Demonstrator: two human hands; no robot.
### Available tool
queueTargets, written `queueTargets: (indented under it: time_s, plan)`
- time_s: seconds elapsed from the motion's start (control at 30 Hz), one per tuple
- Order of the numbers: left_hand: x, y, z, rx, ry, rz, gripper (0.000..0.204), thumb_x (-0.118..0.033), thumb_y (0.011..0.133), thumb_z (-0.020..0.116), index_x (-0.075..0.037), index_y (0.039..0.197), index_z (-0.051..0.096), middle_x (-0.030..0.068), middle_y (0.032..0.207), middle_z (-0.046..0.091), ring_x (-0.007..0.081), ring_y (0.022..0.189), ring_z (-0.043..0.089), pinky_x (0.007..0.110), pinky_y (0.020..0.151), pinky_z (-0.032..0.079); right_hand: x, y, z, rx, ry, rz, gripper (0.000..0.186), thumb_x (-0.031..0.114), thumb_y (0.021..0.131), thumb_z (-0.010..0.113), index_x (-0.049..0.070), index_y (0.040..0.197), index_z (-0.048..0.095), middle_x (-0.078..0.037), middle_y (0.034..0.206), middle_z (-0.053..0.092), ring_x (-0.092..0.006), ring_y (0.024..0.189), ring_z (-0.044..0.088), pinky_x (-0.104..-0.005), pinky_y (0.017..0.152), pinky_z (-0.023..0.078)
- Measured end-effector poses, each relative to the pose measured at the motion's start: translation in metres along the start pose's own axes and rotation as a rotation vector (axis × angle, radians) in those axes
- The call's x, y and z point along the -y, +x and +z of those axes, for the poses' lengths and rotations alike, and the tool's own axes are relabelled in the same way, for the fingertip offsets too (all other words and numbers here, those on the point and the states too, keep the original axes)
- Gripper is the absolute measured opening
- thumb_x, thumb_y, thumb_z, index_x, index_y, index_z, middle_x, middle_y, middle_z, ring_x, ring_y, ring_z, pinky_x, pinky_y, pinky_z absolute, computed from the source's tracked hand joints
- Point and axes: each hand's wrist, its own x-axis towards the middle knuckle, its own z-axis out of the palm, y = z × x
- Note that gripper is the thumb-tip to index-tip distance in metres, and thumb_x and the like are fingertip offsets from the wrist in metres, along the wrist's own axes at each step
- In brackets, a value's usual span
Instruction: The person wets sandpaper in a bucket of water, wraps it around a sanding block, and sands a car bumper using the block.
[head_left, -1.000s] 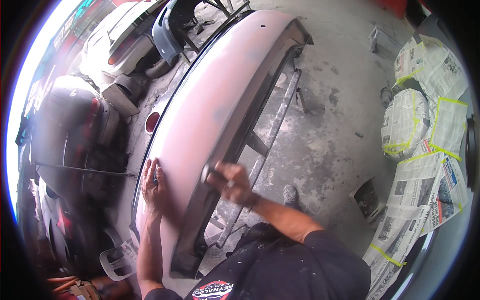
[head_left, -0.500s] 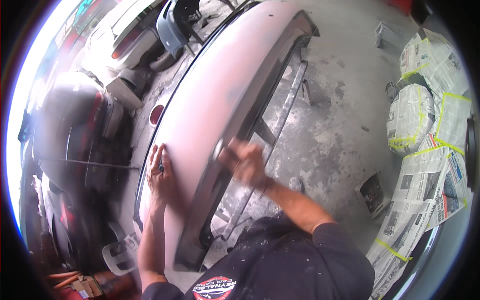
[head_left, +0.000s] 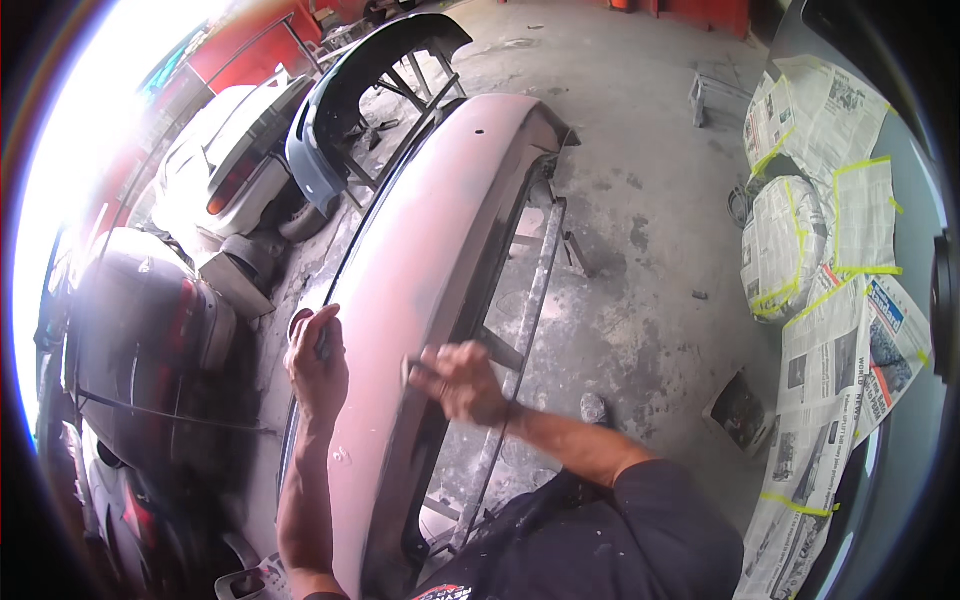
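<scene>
A long pink-and-grey car bumper point(head_left: 440, 215) stretches away from me on a metal stand point(head_left: 535, 300). My right hand point(head_left: 468, 385) is closed round a small flat pad point(head_left: 407, 371), which is at the bumper's right-hand ridge; blur hides the pad's details. By the bumper's left edge, my left hand point(head_left: 318, 365) is raised with bent fingers and a gap between them. I see nothing held in it. Behind its fingertips shows the reddish rim of a pail point(head_left: 298, 320) on the floor. A small pale mark point(head_left: 342, 455) lies on the bumper beside my left forearm.
A dark bumper point(head_left: 310, 150) rests on another stand beyond. Left of me are a white car point(head_left: 225, 160) and a dark car point(head_left: 140, 330). Newspaper and yellow tape point(head_left: 800, 390) cover a car on the right. A small stool point(head_left: 715, 95) stands farther back.
My left hand has lifted from lying flat on the bumper, its fingers now bent. My right hand, still with the pad, has shifted left and nearer. The view has tilted to show more beyond.
</scene>
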Motion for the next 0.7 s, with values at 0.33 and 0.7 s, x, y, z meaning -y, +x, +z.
queueTargets:
  time_s: [0.33, 0.7]
  plan:
    - [-0.091, 0.138, 0.151, 0.256, -0.091, 0.167, 0.038, -0.036, 0.100, 0.064, -0.003, 0.082, 0.066, 0.0202, 0.080, 0.067, 0.0402, 0.074, 0.067, 0.047, 0.069, 0.052, -0.102, 0.030, 0.010, -0.008, 0.206, 0.459, 0.052, 0.012, 0.087, 0.072, 0.013, 0.138, 0.065, -0.017, 0.129, 0.061, -0.0308, 0.102, 0.058, -0.0434, 0.094, 0.044]
    - [-0.075, 0.243, 0.267, 0.253, 0.277, 0.021, 0.043, -0.042, 0.101, 0.056, -0.005, 0.087, 0.072, 0.0180, 0.090, 0.072, 0.0408, 0.087, 0.068, 0.049, 0.079, 0.053, -0.262, 0.145, -0.030, -0.147, -0.299, 0.480, 0.032, 0.008, 0.088, 0.068, 0.009, 0.120, 0.071, -0.014, 0.096, 0.067, -0.0334, 0.083, 0.061, -0.0474, 0.075, 0.048]
